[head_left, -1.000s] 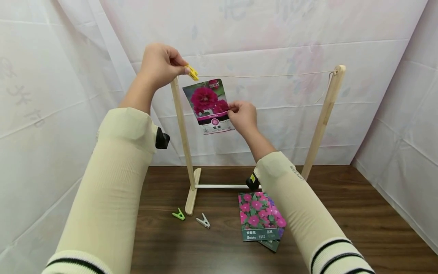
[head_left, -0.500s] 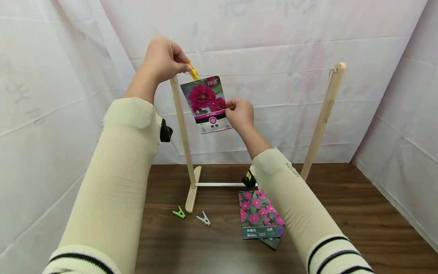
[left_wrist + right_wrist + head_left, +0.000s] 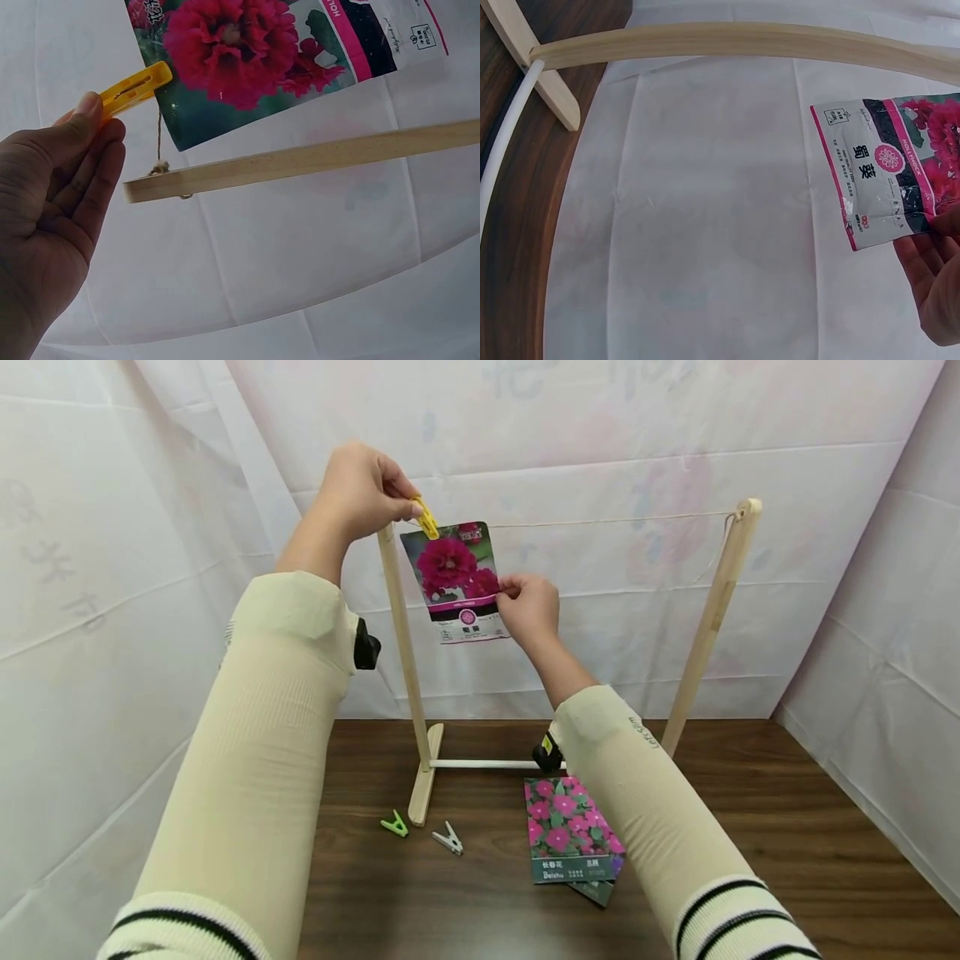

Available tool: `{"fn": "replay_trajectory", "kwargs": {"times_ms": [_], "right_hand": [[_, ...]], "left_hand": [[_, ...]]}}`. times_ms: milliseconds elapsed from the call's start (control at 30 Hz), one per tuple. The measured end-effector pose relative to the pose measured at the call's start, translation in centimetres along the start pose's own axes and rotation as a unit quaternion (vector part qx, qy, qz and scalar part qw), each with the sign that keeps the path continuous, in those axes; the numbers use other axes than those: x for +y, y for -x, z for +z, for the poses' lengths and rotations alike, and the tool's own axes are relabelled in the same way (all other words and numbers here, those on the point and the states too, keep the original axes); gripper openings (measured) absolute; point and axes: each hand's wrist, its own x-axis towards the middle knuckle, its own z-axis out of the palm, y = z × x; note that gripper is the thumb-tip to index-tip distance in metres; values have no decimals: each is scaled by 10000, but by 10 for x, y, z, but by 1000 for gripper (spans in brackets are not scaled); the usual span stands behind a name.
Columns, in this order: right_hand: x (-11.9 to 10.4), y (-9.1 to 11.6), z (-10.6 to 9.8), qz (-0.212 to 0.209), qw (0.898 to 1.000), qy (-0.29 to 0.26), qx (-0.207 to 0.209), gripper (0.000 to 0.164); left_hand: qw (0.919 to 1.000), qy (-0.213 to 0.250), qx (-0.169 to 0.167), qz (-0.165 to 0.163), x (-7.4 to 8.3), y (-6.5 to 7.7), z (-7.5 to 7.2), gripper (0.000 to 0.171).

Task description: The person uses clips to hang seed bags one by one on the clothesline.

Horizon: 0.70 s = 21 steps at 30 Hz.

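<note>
My left hand (image 3: 363, 493) pinches a yellow clothespin (image 3: 426, 518) between thumb and fingers. The clip's tip lies over the upper left corner of a hollyhock seed packet (image 3: 448, 568) at the string (image 3: 585, 522). In the left wrist view the clothespin (image 3: 135, 90) overlaps the packet's edge; whether it bites both string and packet I cannot tell. My right hand (image 3: 531, 610) pinches the packet's right edge, and the packet hangs slightly tilted. The right wrist view shows the seed packet's (image 3: 870, 161) white lower end, with the thumb on its front.
A wooden frame with a left post (image 3: 403, 652) and right post (image 3: 708, 627) bears the string. A green clothespin (image 3: 394, 824) and a white clothespin (image 3: 448, 838) lie on the brown table (image 3: 360, 893). Overlapping seed packets (image 3: 566, 831) lie beneath the right forearm.
The packet has risen, and its upper left corner now meets the yellow clothespin's tip. My left hand has shifted slightly right. The right hand has risen a little with the packet.
</note>
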Motion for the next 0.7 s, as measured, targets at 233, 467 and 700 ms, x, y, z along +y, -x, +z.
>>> {"fn": "replay_trajectory", "kwargs": {"times_ms": [233,467,700], "right_hand": [[-4,1,0,-97,9998,-195,1,17],[-2,1,1,-12,9994,-351,-73,16],[1,2,2,71,9986,-428,-291,15]], "left_hand": [[10000,-2,5,40,-1,0,0,25],[9999,-110,-53,67,1,0,2,28],[9991,-238,-266,208,2,0,6,32]]}}
